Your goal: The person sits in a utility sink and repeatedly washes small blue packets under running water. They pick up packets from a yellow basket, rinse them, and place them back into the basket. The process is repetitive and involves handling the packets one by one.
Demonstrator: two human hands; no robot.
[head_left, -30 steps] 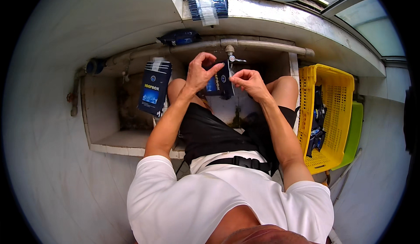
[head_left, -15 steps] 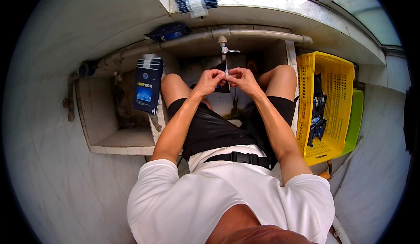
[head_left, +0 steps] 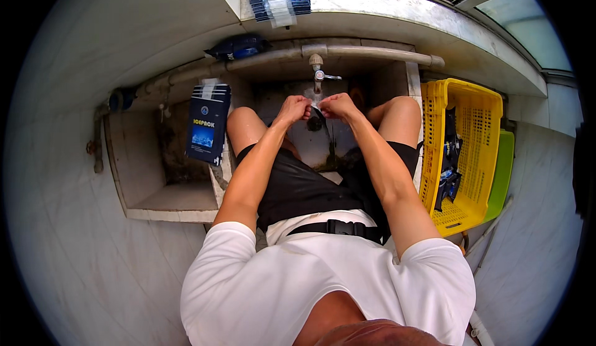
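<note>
Both my hands are closed just below the tap (head_left: 318,74), close together. My left hand (head_left: 294,108) pinches one side of a dark ice pack pouch (head_left: 319,116), and my right hand (head_left: 339,106) pinches the other side. Only a narrow dark strip of the pouch shows between my fists; the rest is hidden by the fingers or turned away. Something pale and shiny, water or the pouch's edge, glints at its top under the spout; I cannot tell which.
A stack of flat dark blue pouches (head_left: 208,124) leans on the basin divider at my left. Another taped stack (head_left: 277,0) sits on the ledge. A filled pouch (head_left: 237,47) rests by the pipe (head_left: 372,52). At right, a yellow crate (head_left: 478,160) holds several filled pouches (head_left: 450,160).
My hands have drawn slightly apart, with the fingers curled in more. The pouch's dark panel, which hung below them, now shows only as a thin strip.
</note>
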